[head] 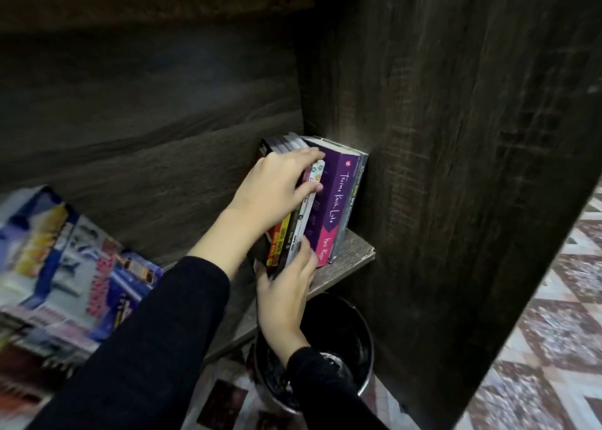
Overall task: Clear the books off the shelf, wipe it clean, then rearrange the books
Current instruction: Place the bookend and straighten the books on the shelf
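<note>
Standing books, colourful spines outward

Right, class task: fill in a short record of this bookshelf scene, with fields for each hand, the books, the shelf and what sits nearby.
left hand: grips the thin books near their tops
right hand: fingers hold the same books at the bottom
purple book: upright, right of the thin books, spine reads Terima Kasih, Luka
grey book: upright, beside the side panel
shelf: books stand at its right end
black bin: below the shelf
stack of magazines: far left, blurred
</note>
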Demonstrator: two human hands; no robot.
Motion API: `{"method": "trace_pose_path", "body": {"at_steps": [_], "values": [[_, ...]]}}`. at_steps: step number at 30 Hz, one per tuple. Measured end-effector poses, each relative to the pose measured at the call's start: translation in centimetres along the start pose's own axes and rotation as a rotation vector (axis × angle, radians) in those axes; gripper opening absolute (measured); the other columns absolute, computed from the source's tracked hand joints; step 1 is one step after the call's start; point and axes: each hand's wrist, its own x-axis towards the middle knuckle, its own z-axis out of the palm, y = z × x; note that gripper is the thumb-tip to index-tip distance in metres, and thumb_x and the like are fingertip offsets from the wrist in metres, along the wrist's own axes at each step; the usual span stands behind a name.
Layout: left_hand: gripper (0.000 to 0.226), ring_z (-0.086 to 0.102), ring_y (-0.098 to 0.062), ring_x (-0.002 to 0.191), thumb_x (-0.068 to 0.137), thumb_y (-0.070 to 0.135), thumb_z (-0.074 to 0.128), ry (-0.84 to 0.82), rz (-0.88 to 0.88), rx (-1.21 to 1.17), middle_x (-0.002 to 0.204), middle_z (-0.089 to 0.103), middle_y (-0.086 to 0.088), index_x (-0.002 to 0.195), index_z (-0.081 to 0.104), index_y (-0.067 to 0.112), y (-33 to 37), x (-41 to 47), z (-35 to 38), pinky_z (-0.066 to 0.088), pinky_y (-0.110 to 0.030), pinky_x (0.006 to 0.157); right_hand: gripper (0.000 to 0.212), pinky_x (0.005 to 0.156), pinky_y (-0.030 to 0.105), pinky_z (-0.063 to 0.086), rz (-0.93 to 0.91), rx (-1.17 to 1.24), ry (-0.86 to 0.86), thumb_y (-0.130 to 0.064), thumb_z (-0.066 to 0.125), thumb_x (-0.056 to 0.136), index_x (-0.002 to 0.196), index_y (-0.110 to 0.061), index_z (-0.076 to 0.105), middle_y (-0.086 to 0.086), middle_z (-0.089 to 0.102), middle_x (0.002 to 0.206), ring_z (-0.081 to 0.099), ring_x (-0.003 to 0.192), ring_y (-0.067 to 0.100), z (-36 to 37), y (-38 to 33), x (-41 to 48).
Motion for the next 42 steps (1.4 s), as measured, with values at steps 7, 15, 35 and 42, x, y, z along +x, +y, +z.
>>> {"method": "trace_pose_path", "body": {"at_steps": [7,15,35,42], "values": [[0.051,0.051,-0.012,0.125,0.086,0.028,0.068,0.018,-0.035,-0.037,0.136,0.054,0.000,0.134,0.054,0.016,-1.2,-2.6,-2.2,0.039,-0.034,0.107,0.077,0.097,0.037,0.041,-0.001,0.081,-0.170,-0.005,0.069,0.078,0.141,-0.009,0.025,0.018,0.050,0.134,0.051,0.119,0.034,0.1,-0.8,-0.5],[0.052,0.043,-0.003,0.124,0.085,0.024,0.070,0.118,-0.218,0.014,0.136,0.053,-0.004,0.133,0.054,0.013,-4.5,-7.8,-6.1,0.030,-0.018,0.108,0.073,0.097,0.037,0.037,-0.110,0.046,-0.369,-0.009,0.066,0.083,0.142,-0.009,0.025,0.017,0.050,0.130,0.047,0.120,0.031,1.9,-2.7,-2.6],[0.081,0.041,-0.017,0.134,0.079,0.035,0.073,-0.310,-0.490,0.492,0.150,0.036,0.002,0.147,0.034,0.015,-6.9,-18.9,-15.6,0.034,-0.031,0.106,0.069,0.107,0.031,0.033,-0.435,0.018,-0.834,-0.024,0.074,0.080,0.138,-0.018,0.037,0.000,0.041,0.142,0.041,0.130,0.018,4.1,-4.0,-6.4],[0.083,0.042,-0.023,0.133,0.079,0.040,0.072,-0.319,-0.616,0.552,0.152,0.034,0.003,0.148,0.031,0.017,-6.6,-19.0,-15.8,0.039,-0.036,0.100,0.066,0.103,0.023,0.031,-0.409,0.020,-0.816,-0.024,0.075,0.079,0.135,-0.009,0.042,0.002,0.045,0.137,0.043,0.126,0.015,4.7,-3.3,-6.1]]}}
